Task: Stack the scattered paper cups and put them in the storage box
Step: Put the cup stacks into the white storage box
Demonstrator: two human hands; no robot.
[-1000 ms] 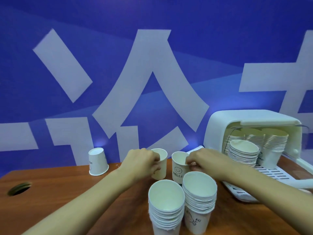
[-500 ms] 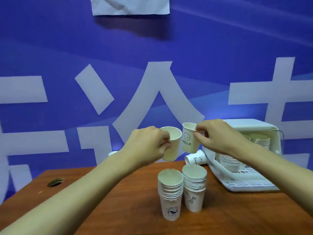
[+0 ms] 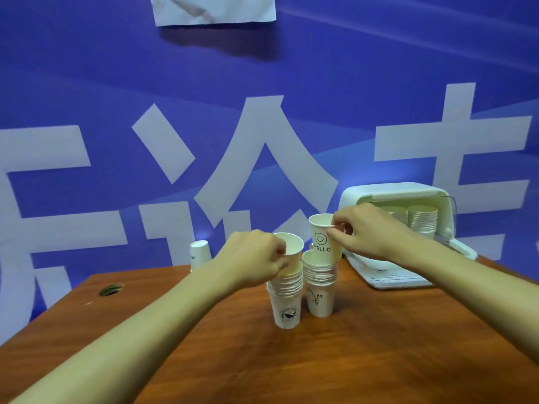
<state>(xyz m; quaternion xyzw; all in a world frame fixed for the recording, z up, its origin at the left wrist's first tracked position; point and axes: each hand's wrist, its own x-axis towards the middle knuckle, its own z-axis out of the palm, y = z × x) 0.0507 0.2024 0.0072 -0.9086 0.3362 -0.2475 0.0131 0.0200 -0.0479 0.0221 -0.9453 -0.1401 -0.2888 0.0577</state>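
Observation:
Two stacks of white paper cups stand side by side on the wooden table: the left stack (image 3: 286, 301) and the right stack (image 3: 320, 287). My left hand (image 3: 253, 259) grips a plain cup (image 3: 291, 250) by its rim, its base sunk into the top of the left stack. My right hand (image 3: 364, 231) pinches the rim of a "HELLO" smiley cup (image 3: 322, 240) just above the right stack. The white storage box (image 3: 393, 193) stands open at the right, with stacked cups inside.
One upside-down cup (image 3: 199, 253) stands at the table's far edge by the blue wall. A round cable hole (image 3: 110, 289) is in the table at the left. The box's slotted tray (image 3: 393, 279) juts out toward the stacks.
Both hands have lifted a cup each from the table's back and brought them down and toward me, over the two stacks. The head camera tilted up, then steadied.

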